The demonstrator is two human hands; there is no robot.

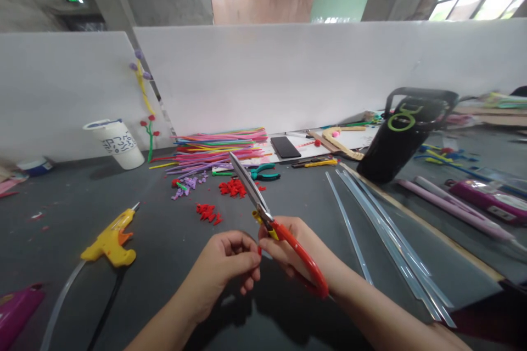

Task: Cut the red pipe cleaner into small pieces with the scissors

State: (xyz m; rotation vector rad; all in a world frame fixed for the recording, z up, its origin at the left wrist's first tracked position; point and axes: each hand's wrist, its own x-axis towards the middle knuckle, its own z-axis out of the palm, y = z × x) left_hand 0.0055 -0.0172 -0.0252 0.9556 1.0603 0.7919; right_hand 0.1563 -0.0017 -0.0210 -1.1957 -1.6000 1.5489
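My right hand [288, 241] is closed around scissors [288, 236] with red handles, and their blades point up and away from me. Thumb and fingers of my left hand [230, 260] pinch a small red piece [259, 250], which looks like a bit of fuzzy craft stem. The two hands nearly meet at the fingertips. Beyond them lie a small heap of red twisted pieces [208, 213] and another red heap [233, 188] behind the blades. Purple pieces [188, 185] are scattered to the left of these.
Colourful pipe cleaners [218, 148] lie at the back beside a phone [285, 147] and teal-handled pliers [267, 173]. A yellow glue gun [111, 238] rests on the left, near a white cup [119, 142]. Clear glue sticks [382, 225] and a black bottle [395, 137] occupy the right.
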